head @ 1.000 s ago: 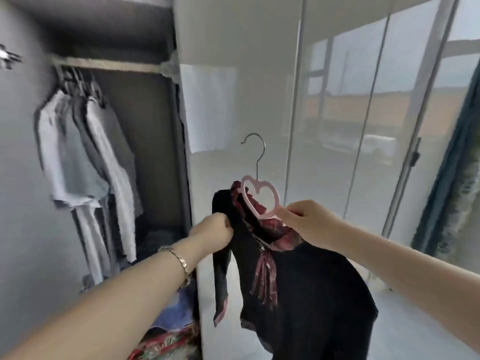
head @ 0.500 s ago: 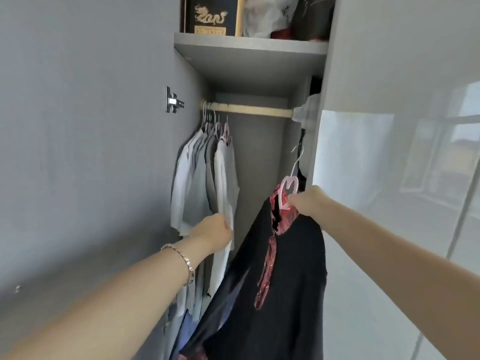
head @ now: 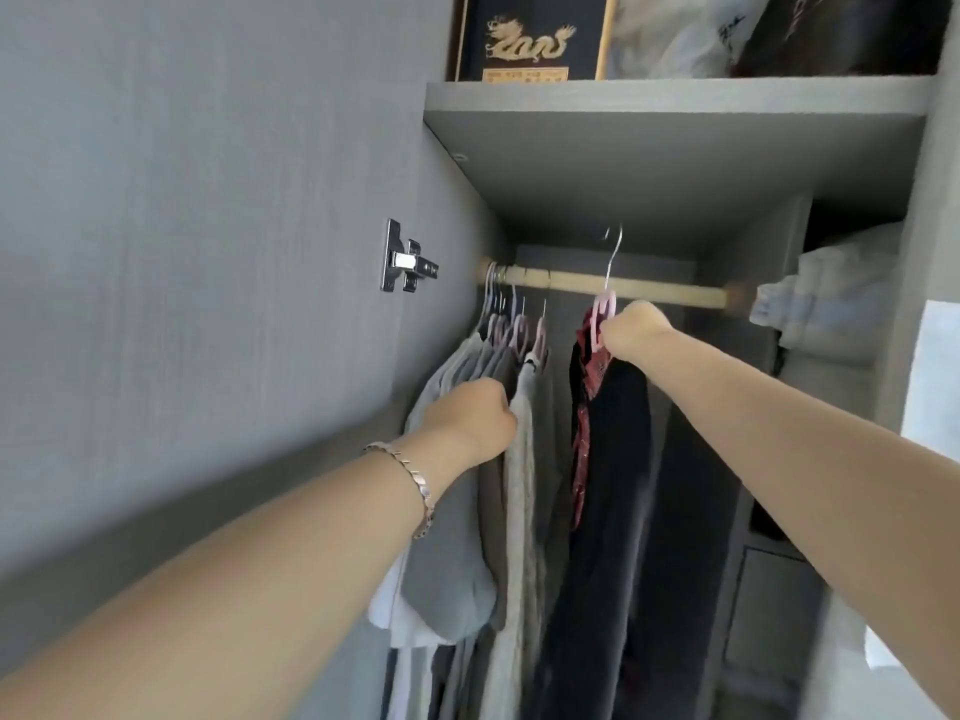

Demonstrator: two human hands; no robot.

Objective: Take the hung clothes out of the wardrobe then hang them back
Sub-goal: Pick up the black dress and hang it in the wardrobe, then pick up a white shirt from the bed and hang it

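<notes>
head view into the open wardrobe (head: 753, 241), late in the return phase of the task. a black garment (head: 613, 459) with red trim is carried on a pink hanger (head: 603, 308), which is pinched at its neck by the right hand (head: 631, 330), fingers curled around it. the garment is held inside the wardrobe, just below the rail (head: 660, 292) and to the right of the grey clothes (head: 452, 537), apart from them. the metal hook (head: 613, 252) is seen rising in front of the rail, its tip above the bar; whether it is passed over the rail cannot be told, though the weight appears to be borne by the hand. the grey clothes, hung at the left end of the rail, are gripped at their nearest edge by the left hand (head: 472, 418), fingers closed in the cloth, apparently so that a gap is held open. a bracelet (head: 415, 480) is worn on that wrist. a hinge (head: 408, 257) is fixed to the grey panel at left; a framed dragon picture (head: 527, 39) is stored on the shelf (head: 675, 96) above. judged from this layout, removal is done for this garment and rehanging is nearly done: the hook is to be seated on the rail and both hands released. whether other items are left cannot be judged.
</notes>
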